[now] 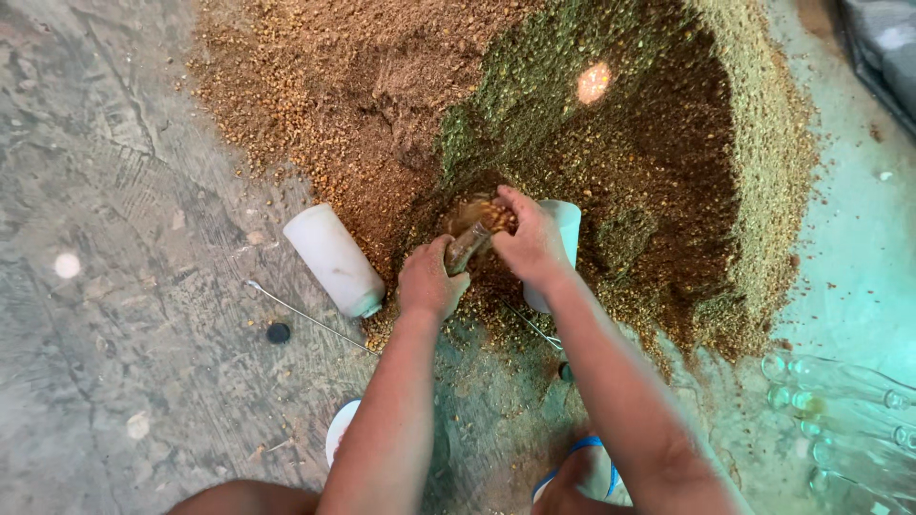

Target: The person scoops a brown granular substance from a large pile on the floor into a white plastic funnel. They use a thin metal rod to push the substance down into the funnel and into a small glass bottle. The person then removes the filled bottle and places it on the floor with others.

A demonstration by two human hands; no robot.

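Two bare hands meet at the near edge of a big brown-and-greenish heap of crumbly grain mix (572,143) that's spread over the grey concrete floor (114,286). The left hand (429,279) is wrapped tight around a small clear glass bottle (467,246), holding it tilted with its mouth toward the heap. The right hand (530,243) sits just past it, fingers bunched on a pinch of grain right at the bottle's mouth. Closer in, near the bottom edge of the view, there are feet in blue-strapped sandals (587,472). Left of the hands a white plastic bottle (334,259) lies on its side, with a thin metal rod (305,315) and a small black cap (278,333) beside it. Another white container (563,229) stands just behind the right hand. Several empty clear glass bottles (849,410) lie off to the right.
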